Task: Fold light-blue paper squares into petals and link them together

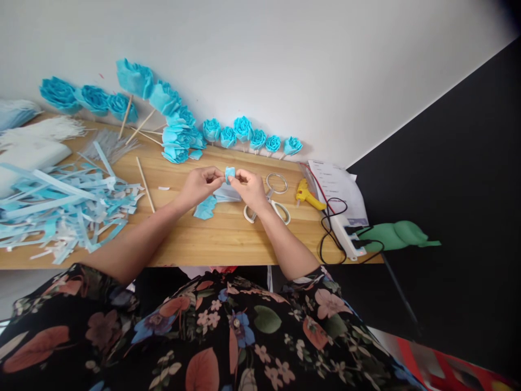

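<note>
A small blue piece of crepe paper is pinched between my two hands above the wooden table. My left hand grips its left side, fingers pressed together. On its right side the thumb and fingers of my right hand are closed. Below them lie a loose blue paper petal and a pale stack of paper pieces, partly hidden by my hands. Beside my right wrist, scissors with pale handles and a round ring rest on the table.
Blue paper roses on sticks line the wall. Shredded paper strips cover the left, near a bare stick. At right are a yellow glue gun, printed sheets, a power strip with black cords and a green object.
</note>
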A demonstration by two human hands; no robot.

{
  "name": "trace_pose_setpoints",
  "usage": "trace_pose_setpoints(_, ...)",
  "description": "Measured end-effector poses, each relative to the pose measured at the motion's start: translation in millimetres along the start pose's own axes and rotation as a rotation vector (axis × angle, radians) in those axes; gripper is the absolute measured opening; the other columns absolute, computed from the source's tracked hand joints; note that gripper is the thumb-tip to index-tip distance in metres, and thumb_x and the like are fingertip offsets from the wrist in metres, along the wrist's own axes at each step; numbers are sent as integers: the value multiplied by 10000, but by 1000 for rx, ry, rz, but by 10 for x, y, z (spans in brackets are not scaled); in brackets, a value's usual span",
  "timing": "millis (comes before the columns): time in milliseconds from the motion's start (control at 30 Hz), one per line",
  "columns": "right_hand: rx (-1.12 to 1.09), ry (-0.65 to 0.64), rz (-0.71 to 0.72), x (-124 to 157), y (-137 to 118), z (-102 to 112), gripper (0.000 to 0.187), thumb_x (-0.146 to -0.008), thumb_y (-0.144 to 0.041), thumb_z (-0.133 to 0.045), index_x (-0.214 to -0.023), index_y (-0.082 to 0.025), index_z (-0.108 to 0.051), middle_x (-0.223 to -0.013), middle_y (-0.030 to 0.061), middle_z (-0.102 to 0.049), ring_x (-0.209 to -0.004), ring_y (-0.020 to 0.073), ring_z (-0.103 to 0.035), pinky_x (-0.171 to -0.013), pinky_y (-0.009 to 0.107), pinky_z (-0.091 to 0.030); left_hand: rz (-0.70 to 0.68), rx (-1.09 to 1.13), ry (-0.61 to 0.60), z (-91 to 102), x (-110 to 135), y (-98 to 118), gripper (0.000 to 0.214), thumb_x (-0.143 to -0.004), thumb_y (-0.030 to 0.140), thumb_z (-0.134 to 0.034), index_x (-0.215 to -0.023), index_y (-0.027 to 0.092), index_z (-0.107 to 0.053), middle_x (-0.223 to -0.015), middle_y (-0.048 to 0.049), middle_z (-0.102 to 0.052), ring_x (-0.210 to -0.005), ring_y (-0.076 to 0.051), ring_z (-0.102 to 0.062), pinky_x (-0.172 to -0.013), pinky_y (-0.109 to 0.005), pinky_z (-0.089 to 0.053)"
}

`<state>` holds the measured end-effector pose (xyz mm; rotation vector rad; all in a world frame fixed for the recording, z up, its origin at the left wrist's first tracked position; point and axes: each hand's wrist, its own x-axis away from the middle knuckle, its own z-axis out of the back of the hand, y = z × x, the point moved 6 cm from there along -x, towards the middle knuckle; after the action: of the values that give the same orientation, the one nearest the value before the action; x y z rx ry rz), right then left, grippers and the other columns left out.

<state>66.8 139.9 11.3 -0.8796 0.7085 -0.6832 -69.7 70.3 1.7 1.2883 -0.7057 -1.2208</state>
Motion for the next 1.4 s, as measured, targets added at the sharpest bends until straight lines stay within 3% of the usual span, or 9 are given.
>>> trace_pose_setpoints(367, -105, -15, -49, -15, 43, 7, 315, -806, -451, -633, -648, -199, -531, -604, -47, -436, -608, 97, -382, -593, 256, -293, 64, 67, -13, -8, -9, -50, 245, -719, 404, -694, -759, 165, -658, -613, 16, -581, -528, -96, -470, -496, -229, -346)
trace_pose_setpoints(533, -372, -61, -164, -32, 130, -56, 286, -759, -460, -686, -718, -184, -626, -670, -26, -571, -663, 104, -494, -648, 245, -370, 167, 194, -43, -15, 6, -41, 273, -719, 424, -713, -779, 169, -637, -568, 38, -522, -492, -81, -413, -474, -221, -320)
trace_pose_setpoints(667, -446, -86, -196, -32, 129, -83, 289, -717, -462, -730, -753, -188, -649, -695, -22, -610, -689, 109, -543, -689, 245, -423, 198, 283, -90, -30, 8, -32, 230, -694, 361, -728, -750, 178, -602, -527, 51, -492, -480, -77, -404, -477, -221, -319)
trace_pose_setpoints(867, -407, -176, -191, 5, 92, -117, 311, -790, -508, -670, -838, -202, -686, -807, 15, -698, -803, 136, -623, -797, 268, -490, 128, 377, -19, 21, -44, -80, 212, -700, 343, -727, -721, 193, -578, -503, 62, -462, -451, -74, -372, -467, -235, -295)
trace_pose_setpoints(1000, -312, -167, -171, 21, 97, -120, 284, -793, -476, -660, -753, -195, -653, -788, 10, -692, -755, 124, -595, -732, 250, -463, 104, 377, -7, 27, -57, -103, 228, -715, 357, -734, -710, 194, -575, -502, 61, -457, -449, -73, -367, -465, -240, -291)
trace_pose_setpoints(1400, -242, -132, -111, 5, 96, -111, 287, -803, -466, -635, -736, -187, -645, -689, -19, -608, -656, 106, -504, -647, 237, -385, 125, 377, -11, 14, -45, -73, 207, -682, 324, -734, -701, 192, -575, -490, 61, -454, -449, -75, -368, -467, -240, -281)
